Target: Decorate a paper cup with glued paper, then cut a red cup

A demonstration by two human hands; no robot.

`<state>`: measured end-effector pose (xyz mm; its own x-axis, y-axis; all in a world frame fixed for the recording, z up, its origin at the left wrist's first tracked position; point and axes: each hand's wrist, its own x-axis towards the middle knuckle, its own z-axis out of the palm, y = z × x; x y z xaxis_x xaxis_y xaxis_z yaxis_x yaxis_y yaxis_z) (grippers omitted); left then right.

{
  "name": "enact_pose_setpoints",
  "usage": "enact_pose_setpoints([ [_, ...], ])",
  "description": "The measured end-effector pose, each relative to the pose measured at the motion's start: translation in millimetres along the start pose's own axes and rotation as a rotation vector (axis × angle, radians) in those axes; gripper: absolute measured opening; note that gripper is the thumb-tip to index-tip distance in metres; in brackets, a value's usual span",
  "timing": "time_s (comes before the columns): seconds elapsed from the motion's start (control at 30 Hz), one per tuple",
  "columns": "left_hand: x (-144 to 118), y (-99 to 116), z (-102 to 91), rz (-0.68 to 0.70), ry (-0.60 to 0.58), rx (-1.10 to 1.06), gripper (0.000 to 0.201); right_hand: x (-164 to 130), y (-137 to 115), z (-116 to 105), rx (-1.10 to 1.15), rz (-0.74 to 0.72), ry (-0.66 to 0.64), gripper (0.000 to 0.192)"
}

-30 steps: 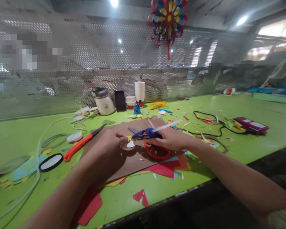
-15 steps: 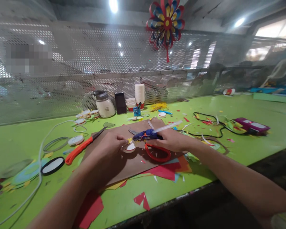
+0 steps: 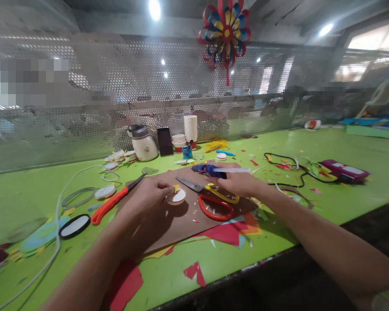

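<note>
No text, label, brand, number or sign can be read on anything in view.

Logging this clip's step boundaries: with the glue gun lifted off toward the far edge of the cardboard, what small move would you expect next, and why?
Probably the right hand sets the blue glue gun down on the brown cardboard. Its nozzle points away from the white disc, and the left hand already pinches a small yellow piece at the disc's edge, so pressing that piece needs no more glue.

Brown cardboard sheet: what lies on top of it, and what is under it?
On the brown cardboard sheet: red-handled scissors, a white disc. Red paper pokes out beneath; the rest underneath is covered.
</note>
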<state>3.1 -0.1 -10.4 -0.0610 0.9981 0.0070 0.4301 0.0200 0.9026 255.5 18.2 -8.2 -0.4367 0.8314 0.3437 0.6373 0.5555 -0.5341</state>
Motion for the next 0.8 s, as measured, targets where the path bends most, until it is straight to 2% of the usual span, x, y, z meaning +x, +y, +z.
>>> enact_pose_setpoints([
  [0.1, 3.9, 1.4, -4.8, 0.01, 0.004, 0.024, 0.015, 5.4, 9.8, 2.6, 0.009, 0.028, 0.057, 0.029],
  [0.27, 5.6, 8.1, -8.7, -0.002, 0.133, -0.121, 0.021, 13.9, 26.1, 5.2, -0.123, -0.02, 0.073, 0.031],
  [0.47, 8.8, 5.0, -4.3, -0.021, 0.128, -0.176, 0.023, 21.2, 39.5, 18.0, -0.165, -0.055, 0.066, 0.028],
  [0.6, 12.1, 1.1, -5.0, -0.007, 0.146, -0.209, 0.025, 24.1, 40.5, 26.6, -0.18, -0.11, 0.039, 0.03],
  [0.8, 12.6, 2.0, -9.6, 0.029, 0.166, -0.286, 0.025, 20.3, 27.9, 26.8, -0.204, -0.153, 0.002, 0.034],
])
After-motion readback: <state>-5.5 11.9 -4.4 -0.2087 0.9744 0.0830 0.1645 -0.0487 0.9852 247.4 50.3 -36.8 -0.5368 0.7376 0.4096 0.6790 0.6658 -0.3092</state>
